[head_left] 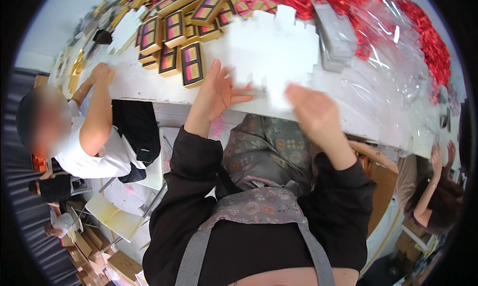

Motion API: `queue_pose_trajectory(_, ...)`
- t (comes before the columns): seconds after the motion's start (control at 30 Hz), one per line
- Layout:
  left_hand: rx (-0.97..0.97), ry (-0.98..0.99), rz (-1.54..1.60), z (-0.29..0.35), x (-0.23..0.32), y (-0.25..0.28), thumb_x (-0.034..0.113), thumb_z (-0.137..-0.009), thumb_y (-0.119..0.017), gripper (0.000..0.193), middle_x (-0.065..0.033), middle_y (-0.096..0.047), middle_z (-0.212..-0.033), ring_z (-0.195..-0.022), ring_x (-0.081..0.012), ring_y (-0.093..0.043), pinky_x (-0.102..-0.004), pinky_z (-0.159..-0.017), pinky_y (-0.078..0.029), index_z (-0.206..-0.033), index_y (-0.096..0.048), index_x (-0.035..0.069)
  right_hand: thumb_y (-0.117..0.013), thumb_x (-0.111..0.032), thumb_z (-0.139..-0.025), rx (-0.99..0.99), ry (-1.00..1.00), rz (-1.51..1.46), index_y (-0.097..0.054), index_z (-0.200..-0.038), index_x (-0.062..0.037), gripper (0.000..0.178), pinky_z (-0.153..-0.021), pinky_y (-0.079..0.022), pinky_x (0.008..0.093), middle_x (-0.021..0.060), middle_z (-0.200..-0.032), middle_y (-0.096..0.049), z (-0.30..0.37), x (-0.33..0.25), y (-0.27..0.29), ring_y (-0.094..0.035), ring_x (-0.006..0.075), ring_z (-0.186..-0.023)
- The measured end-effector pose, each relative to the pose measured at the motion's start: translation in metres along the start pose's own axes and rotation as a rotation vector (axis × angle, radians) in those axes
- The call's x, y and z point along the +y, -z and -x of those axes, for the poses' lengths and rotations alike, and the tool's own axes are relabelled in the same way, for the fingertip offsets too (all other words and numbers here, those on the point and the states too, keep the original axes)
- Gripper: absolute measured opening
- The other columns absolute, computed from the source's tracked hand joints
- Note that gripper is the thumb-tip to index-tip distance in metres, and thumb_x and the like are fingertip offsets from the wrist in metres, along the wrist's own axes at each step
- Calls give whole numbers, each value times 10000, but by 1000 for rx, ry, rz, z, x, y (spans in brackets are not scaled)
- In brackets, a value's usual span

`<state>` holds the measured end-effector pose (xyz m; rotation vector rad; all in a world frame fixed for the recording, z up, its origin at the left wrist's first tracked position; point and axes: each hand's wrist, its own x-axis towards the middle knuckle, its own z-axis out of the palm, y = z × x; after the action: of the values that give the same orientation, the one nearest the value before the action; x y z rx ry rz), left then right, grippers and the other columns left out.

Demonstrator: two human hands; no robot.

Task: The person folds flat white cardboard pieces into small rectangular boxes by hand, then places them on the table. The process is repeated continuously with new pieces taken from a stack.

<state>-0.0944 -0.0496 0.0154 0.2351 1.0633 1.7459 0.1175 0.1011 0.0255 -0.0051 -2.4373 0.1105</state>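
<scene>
A heap of flat white cut-out card pieces [271, 44] lies on the white table in front of me. My left hand [217, 97] is at the table's front edge, just left of the heap, palm turned inward with thumb and fingers apart and nothing in it. On the other side, my right hand [317, 115] is blurred by motion. Its fingers are closed, and the fingertips pinch a white card piece [280, 97] at the near side of the heap; its outline is smeared.
Gold boxes [193, 64] with dark-framed windows are stacked left of the heap. Clear plastic sleeves [334, 37] stand right of it, beside loose plastic film [393, 81] and red shredded strips [433, 52]. A person [97, 136] works at the left, another [433, 201] at the right.
</scene>
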Motion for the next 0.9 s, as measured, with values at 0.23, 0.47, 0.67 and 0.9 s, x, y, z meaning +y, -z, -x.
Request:
queue_pose_trajectory(0.23,-104,-10,227,18,-24,-14,350,-975,-442,482,-119,-580,-1199,-1049,-214,-599,-339,-873,-505,-1291,-453,-13,-668,-77,-693,-110,-170,-150,-654,-1011,-56,318,-944,-444,433,68,-1127,-638,30,-34,-4,-535,270,-1166)
queue_pose_trajectory(0.47,125,-72,-282,15,-32,-19,159,-940,-494,442,-149,-543,-1239,-1091,-235,-554,-360,-945,-439,-1323,-400,-40,-669,-156,-740,-70,-289,-319,-589,-1152,-3,447,-1022,-372,476,175,-1286,-536,34,-31,2,-459,324,-1252)
queue_pose_trajectory(0.67,277,-598,-874,26,-58,-50,-37,-815,-391,599,-195,-477,-1300,-1028,-214,-547,-281,-817,-455,-1405,-287,-46,-275,-578,-971,414,-1457,-1826,-337,-1402,-13,714,-1019,-382,397,142,-1380,-442,13,-29,10,-443,250,-1260)
queue_pose_trajectory(0.9,402,-679,-1491,27,-70,-70,-18,-814,-435,698,-175,-477,-1069,-887,-321,-556,-337,-732,-473,-1471,-203,24,-244,-465,-1011,209,-963,-1214,-248,-1432,32,652,-1010,-367,343,128,-1311,-482,4,-63,-12,-474,219,-1182)
